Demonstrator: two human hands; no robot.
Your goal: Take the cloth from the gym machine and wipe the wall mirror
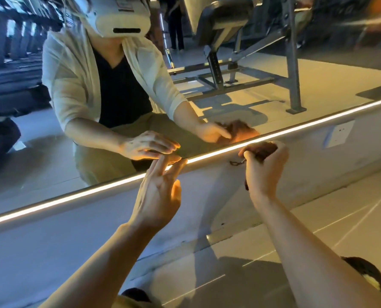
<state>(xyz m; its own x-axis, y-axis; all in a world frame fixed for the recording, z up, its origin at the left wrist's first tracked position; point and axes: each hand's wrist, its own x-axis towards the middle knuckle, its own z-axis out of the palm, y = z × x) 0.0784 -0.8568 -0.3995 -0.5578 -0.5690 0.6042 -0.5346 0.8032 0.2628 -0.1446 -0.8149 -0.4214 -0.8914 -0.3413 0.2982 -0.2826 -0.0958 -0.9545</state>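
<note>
The wall mirror (51, 165) fills the upper left of the head view, ending in a lit metal strip (74, 197) along its lower edge. My right hand (264, 168) is closed around a bunched dark brown cloth (264, 150) and presses it against that strip. A loose thread of the cloth hangs left of my thumb. My left hand (159, 196) is empty, fingers spread, its fingertips touching the strip near the glass. Both hands and the cloth are reflected in the mirror.
Below the strip runs a pale wall panel (96, 232) with a socket plate (338, 135) at the right, then tiled floor (318, 230). The mirror reflects a kneeling person wearing a headset, a gym bench machine (236, 47) and a standing person behind.
</note>
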